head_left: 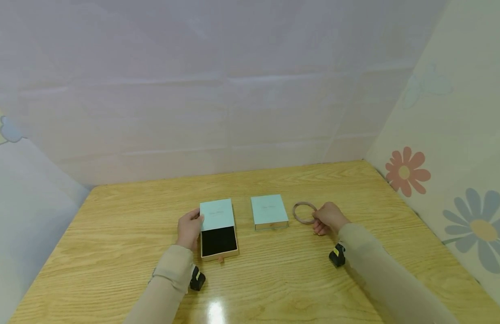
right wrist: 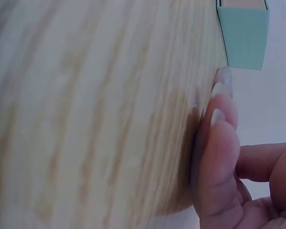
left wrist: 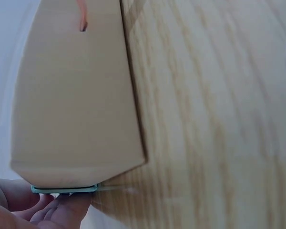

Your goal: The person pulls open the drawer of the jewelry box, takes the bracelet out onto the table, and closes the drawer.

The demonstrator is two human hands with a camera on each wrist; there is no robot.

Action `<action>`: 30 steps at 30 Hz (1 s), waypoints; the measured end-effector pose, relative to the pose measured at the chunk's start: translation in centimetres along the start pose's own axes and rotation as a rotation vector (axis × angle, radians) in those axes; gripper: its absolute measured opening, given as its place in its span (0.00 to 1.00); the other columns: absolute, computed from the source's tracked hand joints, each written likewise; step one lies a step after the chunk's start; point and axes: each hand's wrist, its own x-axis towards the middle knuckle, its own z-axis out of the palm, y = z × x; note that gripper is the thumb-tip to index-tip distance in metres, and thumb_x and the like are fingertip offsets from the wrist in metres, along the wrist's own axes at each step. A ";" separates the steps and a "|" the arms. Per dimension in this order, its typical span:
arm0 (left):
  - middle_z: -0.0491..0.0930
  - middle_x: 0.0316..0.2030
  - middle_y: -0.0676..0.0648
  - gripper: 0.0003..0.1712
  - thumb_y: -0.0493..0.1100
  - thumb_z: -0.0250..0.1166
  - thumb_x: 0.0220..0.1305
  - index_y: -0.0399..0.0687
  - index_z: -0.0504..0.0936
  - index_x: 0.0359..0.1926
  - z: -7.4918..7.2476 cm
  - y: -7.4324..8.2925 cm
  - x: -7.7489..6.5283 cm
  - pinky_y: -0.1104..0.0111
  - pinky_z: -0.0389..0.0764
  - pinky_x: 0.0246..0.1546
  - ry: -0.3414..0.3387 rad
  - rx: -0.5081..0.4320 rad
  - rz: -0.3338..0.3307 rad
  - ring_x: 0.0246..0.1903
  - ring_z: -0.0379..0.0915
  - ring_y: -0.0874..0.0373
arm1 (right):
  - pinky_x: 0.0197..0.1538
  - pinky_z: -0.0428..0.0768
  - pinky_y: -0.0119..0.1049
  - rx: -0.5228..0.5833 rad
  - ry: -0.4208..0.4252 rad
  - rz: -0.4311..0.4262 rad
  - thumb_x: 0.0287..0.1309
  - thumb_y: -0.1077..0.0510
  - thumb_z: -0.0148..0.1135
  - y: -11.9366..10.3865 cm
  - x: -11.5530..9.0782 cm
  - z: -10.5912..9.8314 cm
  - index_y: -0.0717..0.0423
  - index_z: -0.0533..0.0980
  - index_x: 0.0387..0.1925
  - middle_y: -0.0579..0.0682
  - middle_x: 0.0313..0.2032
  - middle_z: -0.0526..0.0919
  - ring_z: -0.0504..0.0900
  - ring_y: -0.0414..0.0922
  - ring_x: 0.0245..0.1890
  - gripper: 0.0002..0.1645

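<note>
Bangle [head_left: 294,212] held at right of tabletop [head_left: 274,279]

Right grip [head_left: 330,218] pinches the bangle's right edge, just right of the closed teal box [head_left: 269,209]. Contact with the tabletop cannot be confirmed. Left grip [head_left: 188,228] holds the opened box [head_left: 218,231] by its left side, thumb at the teal sleeve [head_left: 216,215]; the black-lined drawer [head_left: 219,242] extends nearward.

Left box [head_left: 217,215]: mint cover, beige drawer [head_left: 220,258], black lining [head_left: 219,241], orange tab [head_left: 221,260]. Right box [head_left: 269,209]: matching mint. Ring [head_left: 294,213]: mauve-brown. Counter [head_left: 266,288]: yellow wood grain. Sleeves [head_left: 387,272]: beige. Wall [head_left: 456,144]: pale, bearing one coral flower [head_left: 407,172], one grey-blue flower [head_left: 482,230] (both are yellow-centred).
</note>
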 end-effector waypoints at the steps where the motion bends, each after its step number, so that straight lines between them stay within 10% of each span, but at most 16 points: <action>1: 0.62 0.66 0.30 0.24 0.31 0.47 0.74 0.28 0.63 0.68 0.0 0.0 0.0 0.51 0.61 0.66 0.002 0.001 0.000 0.67 0.55 0.38 | 0.21 0.82 0.32 0.003 0.001 0.001 0.70 0.67 0.46 0.0 0.0 0.0 0.78 0.72 0.37 0.53 0.16 0.79 0.80 0.40 0.13 0.14; 30: 0.62 0.66 0.30 0.24 0.32 0.48 0.74 0.28 0.63 0.68 0.1 -0.2 0.4 0.50 0.61 0.66 0.003 -0.004 0.002 0.67 0.56 0.38 | 0.24 0.83 0.35 0.157 0.067 -0.138 0.72 0.64 0.45 0.5 -2.5 0.7 0.80 0.65 0.49 0.55 0.21 0.81 0.82 0.43 0.18 0.17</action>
